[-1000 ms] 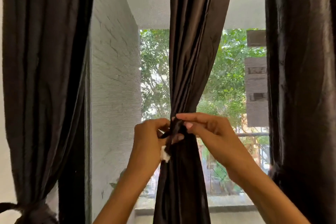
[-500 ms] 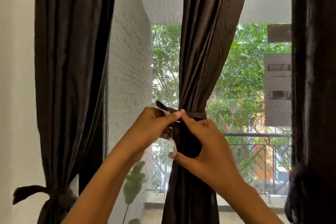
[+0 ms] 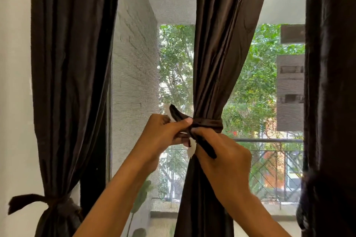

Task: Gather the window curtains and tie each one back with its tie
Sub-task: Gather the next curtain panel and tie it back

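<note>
Hanging upright middle curtain (image 3: 221, 54), tie (image 3: 209, 122) wrapped crosswise, both hands (image 3: 163, 134) pinching ends

The single head-worn camera looked forward, close to the middle curtain (image 3: 215, 63) at twelve o'clock, the window (image 3: 173, 73) filling its view beyond.

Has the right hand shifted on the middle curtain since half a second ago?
Yes. The right hand has let go of the curtain below the tie band and risen toward it; it now grips a tie end.

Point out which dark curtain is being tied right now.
The middle dark brown curtain: both hands grip the ends of its tie. The left dark curtain is already tied; nobody touches the right one.
</note>
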The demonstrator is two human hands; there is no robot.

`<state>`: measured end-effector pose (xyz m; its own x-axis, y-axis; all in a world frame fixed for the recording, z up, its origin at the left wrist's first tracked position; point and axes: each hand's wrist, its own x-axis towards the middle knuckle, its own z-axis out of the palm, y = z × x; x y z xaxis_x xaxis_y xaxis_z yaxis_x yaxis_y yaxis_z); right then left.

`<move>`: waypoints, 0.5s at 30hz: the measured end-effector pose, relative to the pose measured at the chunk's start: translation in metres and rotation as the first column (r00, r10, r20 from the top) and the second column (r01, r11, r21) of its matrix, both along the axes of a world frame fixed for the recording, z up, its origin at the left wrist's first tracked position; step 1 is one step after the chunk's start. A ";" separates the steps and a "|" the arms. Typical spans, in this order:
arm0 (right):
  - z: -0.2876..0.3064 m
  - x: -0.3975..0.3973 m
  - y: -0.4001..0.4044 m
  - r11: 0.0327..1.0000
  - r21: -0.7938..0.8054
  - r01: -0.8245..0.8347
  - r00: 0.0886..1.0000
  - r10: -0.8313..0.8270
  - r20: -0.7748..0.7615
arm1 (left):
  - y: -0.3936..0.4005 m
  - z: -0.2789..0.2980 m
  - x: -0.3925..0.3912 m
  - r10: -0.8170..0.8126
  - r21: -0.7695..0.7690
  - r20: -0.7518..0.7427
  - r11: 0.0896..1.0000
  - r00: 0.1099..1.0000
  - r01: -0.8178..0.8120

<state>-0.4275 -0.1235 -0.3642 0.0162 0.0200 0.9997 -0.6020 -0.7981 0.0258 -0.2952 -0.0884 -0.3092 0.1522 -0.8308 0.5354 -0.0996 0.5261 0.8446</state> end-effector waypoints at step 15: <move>0.034 -0.024 -0.013 0.967 0.138 -0.214 0.973 0.198 0.119 | -0.010 -0.022 -0.031 0.629 -0.773 0.191 0.570 0.754 -0.279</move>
